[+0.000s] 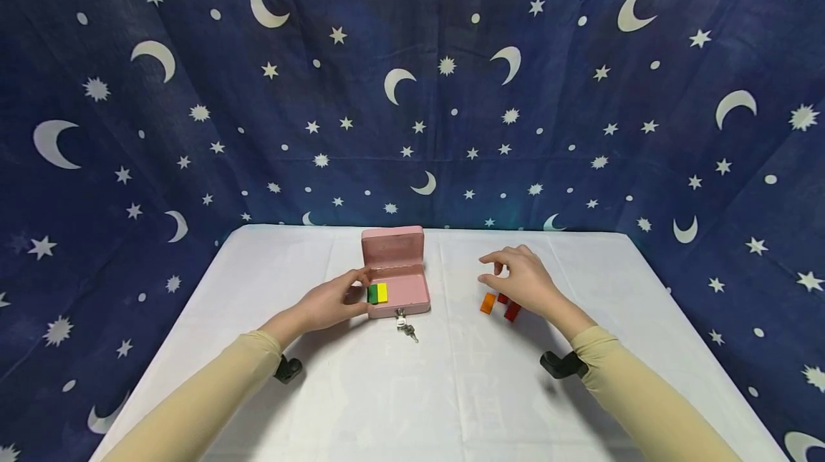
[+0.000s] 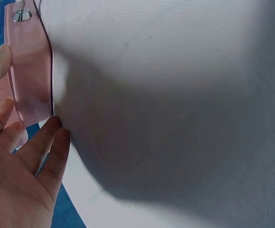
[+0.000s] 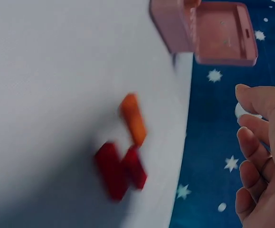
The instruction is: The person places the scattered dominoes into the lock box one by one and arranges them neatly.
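My left hand (image 1: pixel 331 301) holds the left end of a pink cash box (image 1: pixel 412 290), thumb at the front corner and fingers along the left side. The lid (image 1: pixel 393 247) stands raised at the back. Inside, against the left wall, lie a green block (image 1: pixel 372 294) and a yellow block (image 1: pixel 382 293). Over the table to the right, my right hand (image 1: pixel 525 279) hovers with loosely bent fingers and nothing between them. Beneath and beside it are an orange block (image 3: pixel 134 118) and two red blocks, one larger-looking red block (image 3: pixel 111 171) and another red block (image 3: pixel 135 167), blurred in the right wrist view.
Keys (image 1: pixel 409 331) hang from the lock at the box's front and lie on the white tablecloth (image 1: pixel 412 405). Behind the table hangs a dark blue cloth (image 1: pixel 451 125) with moons and stars. A black wrist mount (image 1: pixel 562 364) sits at the right sleeve.
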